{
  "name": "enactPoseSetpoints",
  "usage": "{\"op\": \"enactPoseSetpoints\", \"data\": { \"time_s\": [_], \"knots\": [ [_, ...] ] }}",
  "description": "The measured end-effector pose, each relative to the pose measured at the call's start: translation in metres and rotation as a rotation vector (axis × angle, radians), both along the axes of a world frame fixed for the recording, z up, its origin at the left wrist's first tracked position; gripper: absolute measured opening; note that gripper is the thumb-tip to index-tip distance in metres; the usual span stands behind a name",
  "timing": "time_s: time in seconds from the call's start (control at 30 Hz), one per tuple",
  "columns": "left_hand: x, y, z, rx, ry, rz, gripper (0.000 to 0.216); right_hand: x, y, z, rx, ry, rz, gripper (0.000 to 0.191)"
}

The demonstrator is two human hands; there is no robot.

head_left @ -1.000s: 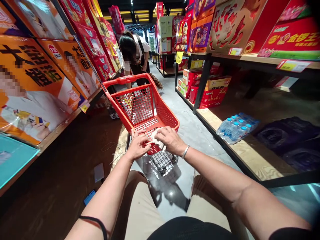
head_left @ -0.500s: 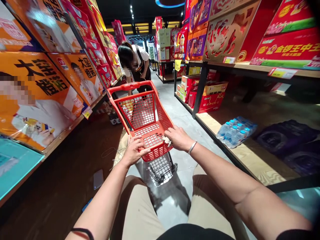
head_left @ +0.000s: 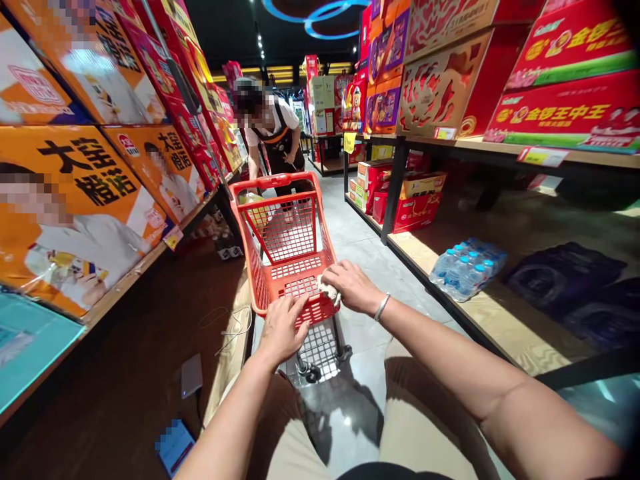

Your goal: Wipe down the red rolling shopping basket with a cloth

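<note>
A red plastic shopping cart [head_left: 293, 269] stands before my knees, its front end toward me and its handle on the far side. My left hand [head_left: 284, 327] grips the cart's near rim, fingers over the edge and thumb on the outside. Bunched in my right hand [head_left: 353, 287] is an off-white cloth [head_left: 329, 288], pressed against the near right corner of the rim. The right fingers are curled round the cloth and partly hide it.
A person [head_left: 273, 130] in a dark apron bends beyond the cart handle. Shrink-wrapped water bottles [head_left: 463, 267] lie on the right lower shelf. Orange boxes [head_left: 85, 207] fill the left shelf. A phone-like slab [head_left: 191, 375] and a blue-screened device [head_left: 175, 448] lie at lower left.
My left hand has shifted right along the rim, nearer my right hand. The right hand has moved slightly with the cloth, which shows more. The person behind the cart has straightened up somewhat.
</note>
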State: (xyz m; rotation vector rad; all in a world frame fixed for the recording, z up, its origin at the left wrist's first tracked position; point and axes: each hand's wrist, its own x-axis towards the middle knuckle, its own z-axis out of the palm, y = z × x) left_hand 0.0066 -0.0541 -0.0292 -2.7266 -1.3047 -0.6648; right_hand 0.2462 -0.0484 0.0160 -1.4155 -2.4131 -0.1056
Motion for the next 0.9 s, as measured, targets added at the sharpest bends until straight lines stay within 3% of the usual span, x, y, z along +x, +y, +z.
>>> {"op": "enactPoseSetpoints", "data": {
  "time_s": [0.17,0.27,0.37,0.43,0.5,0.63,0.77,0.9],
  "knots": [
    [-0.003,0.005,0.001,-0.032,-0.04,-0.04,0.046,0.01,0.017,-0.014,0.094,0.191,-0.043,0.026],
    [-0.006,0.005,0.002,-0.038,-0.074,-0.036,0.042,-0.004,-0.003,-0.032,0.126,0.291,-0.018,0.027],
    [-0.01,0.005,0.001,-0.035,-0.09,-0.013,0.035,-0.018,-0.033,-0.049,0.141,0.296,0.145,0.03],
    [-0.013,0.004,0.0,-0.03,-0.089,0.006,0.032,-0.022,-0.046,-0.056,0.143,0.279,0.241,0.028],
    [-0.016,0.004,0.0,-0.023,-0.091,0.01,0.031,-0.019,-0.049,-0.056,0.171,0.295,0.244,0.024],
    [-0.02,0.003,-0.002,-0.01,-0.107,0.001,0.029,-0.004,-0.031,-0.042,0.264,0.347,0.215,0.021],
    [-0.022,0.0,-0.001,-0.008,-0.129,0.018,0.027,0.009,0.005,-0.031,0.253,0.331,0.251,0.021],
    [-0.021,-0.002,0.001,-0.027,-0.145,0.029,0.027,0.009,0.037,-0.027,0.225,0.418,0.118,0.02]
  ]
}}
